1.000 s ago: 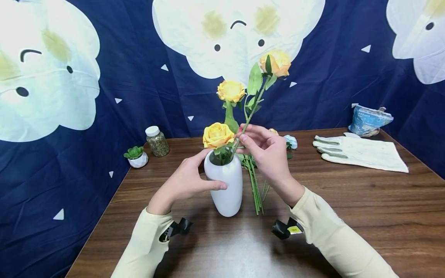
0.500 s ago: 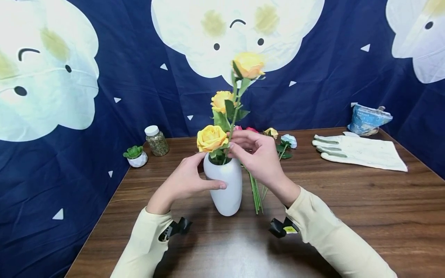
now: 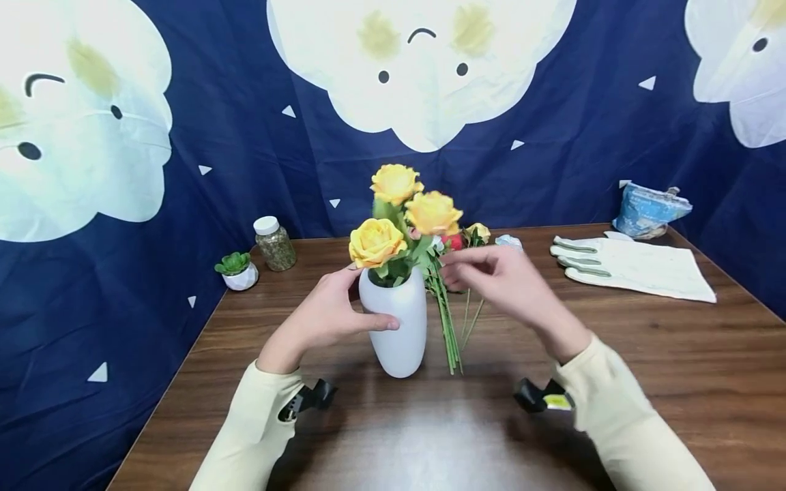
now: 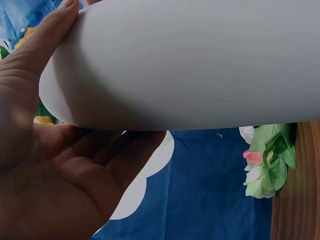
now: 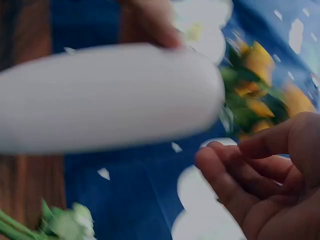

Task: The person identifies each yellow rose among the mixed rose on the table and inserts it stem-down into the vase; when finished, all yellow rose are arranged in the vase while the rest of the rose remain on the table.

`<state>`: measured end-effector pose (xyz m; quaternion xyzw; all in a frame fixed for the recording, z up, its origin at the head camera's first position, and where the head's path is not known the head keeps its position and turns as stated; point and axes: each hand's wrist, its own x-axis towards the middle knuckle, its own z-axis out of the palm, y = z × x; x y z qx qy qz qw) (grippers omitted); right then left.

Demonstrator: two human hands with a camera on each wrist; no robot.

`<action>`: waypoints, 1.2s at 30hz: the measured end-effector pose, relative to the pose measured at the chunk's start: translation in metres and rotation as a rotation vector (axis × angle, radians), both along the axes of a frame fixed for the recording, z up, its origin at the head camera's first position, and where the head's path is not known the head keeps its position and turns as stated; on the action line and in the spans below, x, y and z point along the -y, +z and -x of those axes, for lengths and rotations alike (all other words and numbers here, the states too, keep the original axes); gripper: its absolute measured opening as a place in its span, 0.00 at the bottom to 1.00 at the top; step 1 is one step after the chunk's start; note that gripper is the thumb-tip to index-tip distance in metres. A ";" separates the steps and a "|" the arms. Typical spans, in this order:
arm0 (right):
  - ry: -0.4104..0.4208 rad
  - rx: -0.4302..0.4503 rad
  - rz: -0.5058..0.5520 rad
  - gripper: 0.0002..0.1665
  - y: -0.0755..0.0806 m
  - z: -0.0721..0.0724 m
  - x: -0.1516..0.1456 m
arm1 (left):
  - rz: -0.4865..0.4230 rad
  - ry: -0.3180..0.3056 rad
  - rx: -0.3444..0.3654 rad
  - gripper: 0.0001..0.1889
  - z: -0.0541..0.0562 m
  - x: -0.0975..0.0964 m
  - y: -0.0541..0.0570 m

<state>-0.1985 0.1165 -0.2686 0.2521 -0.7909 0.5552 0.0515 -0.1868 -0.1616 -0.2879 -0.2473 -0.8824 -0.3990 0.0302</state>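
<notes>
Three yellow roses (image 3: 376, 243) stand in a white vase (image 3: 399, 324), their leaves gathered at its mouth. My left hand (image 3: 325, 314) grips the vase from the left, thumb across its front; in the left wrist view its fingers (image 4: 120, 155) curl round the far side. To the right of the vase, my right hand (image 3: 500, 279) is in the air, slightly blurred, with loosely bent fingers and nothing held. The right wrist view has this hand's fingertips (image 5: 215, 155) apart from the vase, near the yellow blooms.
Behind the right hand lie more flowers with long green stems (image 3: 450, 327), among them a red bloom (image 3: 453, 242). A lidded jar (image 3: 274, 244) and a small potted succulent (image 3: 237, 271) stand at back left. White gloves (image 3: 632, 266) and a blue bag (image 3: 651, 211) lie at back right.
The rose that my right hand held has gone down into the vase, its bloom now beside the others. My right hand has let go and moved right; the left hand stays on the vase.
</notes>
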 end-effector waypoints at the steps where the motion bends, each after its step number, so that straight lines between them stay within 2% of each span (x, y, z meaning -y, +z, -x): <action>1: -0.003 0.016 0.035 0.14 0.002 0.004 -0.009 | 0.005 0.003 -0.004 0.41 0.000 0.000 0.001; 4: -0.046 0.012 0.210 0.11 0.009 0.015 -0.034 | 0.013 0.006 -0.001 0.41 0.000 0.000 0.002; 7: -0.078 0.025 0.367 0.14 0.012 0.024 -0.055 | 0.016 0.008 0.011 0.41 0.000 0.001 0.001; 12: -0.139 0.102 0.466 0.17 0.006 0.041 -0.070 | 0.010 0.013 0.013 0.41 0.000 0.003 0.000; 15: -0.165 0.176 0.450 0.15 -0.005 0.053 -0.070 | 0.009 0.009 0.010 0.41 0.001 0.003 0.000; 18: -0.165 0.288 0.396 0.11 -0.019 0.066 -0.066 | 0.011 0.008 0.010 0.41 0.002 0.002 -0.001; 22: -0.176 0.408 0.293 0.23 -0.037 0.079 -0.063 | 0.020 0.002 0.012 0.42 0.003 0.001 0.000; 25: -0.189 0.446 0.240 0.27 -0.047 0.085 -0.061 | 0.023 -0.005 0.008 0.41 0.003 0.000 0.001; 36: -0.190 0.570 0.171 0.28 -0.075 0.096 -0.050 | 0.027 0.005 0.015 0.41 0.002 0.001 0.000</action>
